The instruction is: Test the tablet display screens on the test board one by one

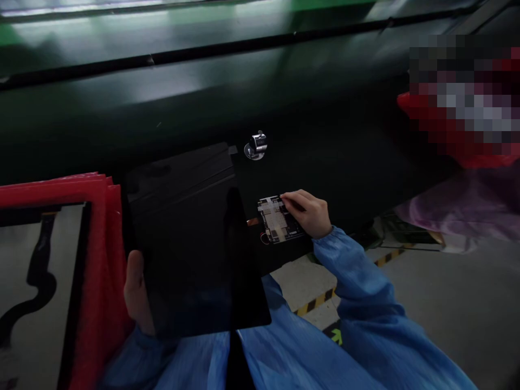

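Note:
My left hand grips the left edge of a large, glossy black flat panel, with its thumb showing and the other fingers hidden behind. The panel looks like a tablet screen and is tilted toward me. To its right, a small circuit board with strips of tape and thin wires lies at the edge of the black table. My right hand is closed in a pinch at the board's upper right edge. What sits between those fingertips is too small to make out.
A chrome tally counter stands behind the board. At left, red foam sheets hold another panel with a black flex cable. Red and purple material is at right, partly pixelated. Striped tape marks the floor below.

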A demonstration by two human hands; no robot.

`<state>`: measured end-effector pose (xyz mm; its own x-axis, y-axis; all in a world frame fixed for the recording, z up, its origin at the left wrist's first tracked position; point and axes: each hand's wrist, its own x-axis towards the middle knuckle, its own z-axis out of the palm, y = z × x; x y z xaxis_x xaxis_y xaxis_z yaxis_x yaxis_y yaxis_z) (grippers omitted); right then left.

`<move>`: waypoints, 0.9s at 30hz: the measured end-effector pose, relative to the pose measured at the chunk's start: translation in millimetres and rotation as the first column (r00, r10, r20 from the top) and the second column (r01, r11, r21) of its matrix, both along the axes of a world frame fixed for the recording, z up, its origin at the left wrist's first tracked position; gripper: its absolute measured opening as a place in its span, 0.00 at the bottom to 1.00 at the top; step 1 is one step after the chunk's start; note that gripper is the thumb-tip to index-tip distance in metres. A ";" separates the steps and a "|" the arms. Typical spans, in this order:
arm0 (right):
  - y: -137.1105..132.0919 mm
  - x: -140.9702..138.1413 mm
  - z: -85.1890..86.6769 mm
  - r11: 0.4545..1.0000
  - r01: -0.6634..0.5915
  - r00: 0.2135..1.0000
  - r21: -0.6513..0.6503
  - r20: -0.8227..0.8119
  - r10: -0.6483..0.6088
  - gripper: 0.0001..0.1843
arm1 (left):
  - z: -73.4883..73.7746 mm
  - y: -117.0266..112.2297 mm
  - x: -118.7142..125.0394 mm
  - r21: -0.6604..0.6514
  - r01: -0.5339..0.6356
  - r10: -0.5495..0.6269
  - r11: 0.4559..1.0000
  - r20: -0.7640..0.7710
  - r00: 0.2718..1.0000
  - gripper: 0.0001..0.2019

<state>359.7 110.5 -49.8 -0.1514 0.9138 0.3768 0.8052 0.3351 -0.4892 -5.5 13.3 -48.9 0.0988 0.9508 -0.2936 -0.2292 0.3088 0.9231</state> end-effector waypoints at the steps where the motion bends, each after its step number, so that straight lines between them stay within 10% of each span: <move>1: 0.3 -0.2 0.3 1.000 0.004 1.000 0.008 -0.006 -0.004 0.10 | 0.8 0.5 0.4 -0.020 -0.022 0.023 1.000 0.059 0.998 0.31; 7: -20.9 -45.5 27.4 0.991 0.118 0.952 0.064 -0.291 -0.095 0.12 | 26.7 12.4 16.0 -0.101 -0.034 0.078 0.994 0.472 0.878 0.29; 13: -57.0 -114.6 61.9 0.905 -0.379 0.822 -0.192 -0.519 0.234 0.37 | 34.8 12.9 24.8 -0.190 -0.166 0.228 0.968 0.383 0.895 0.27; 27: -39.3 -124.9 60.3 0.947 -0.239 0.800 -0.213 -0.596 0.068 0.44 | 44.5 8.3 31.6 -0.289 -0.028 0.136 0.957 0.360 0.923 0.35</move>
<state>234.8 71.2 10.4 -0.1329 0.9733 0.1873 0.2952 0.2192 -0.9299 26.1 21.6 -4.4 0.1775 0.8479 -0.4995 -0.5748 0.5013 0.6468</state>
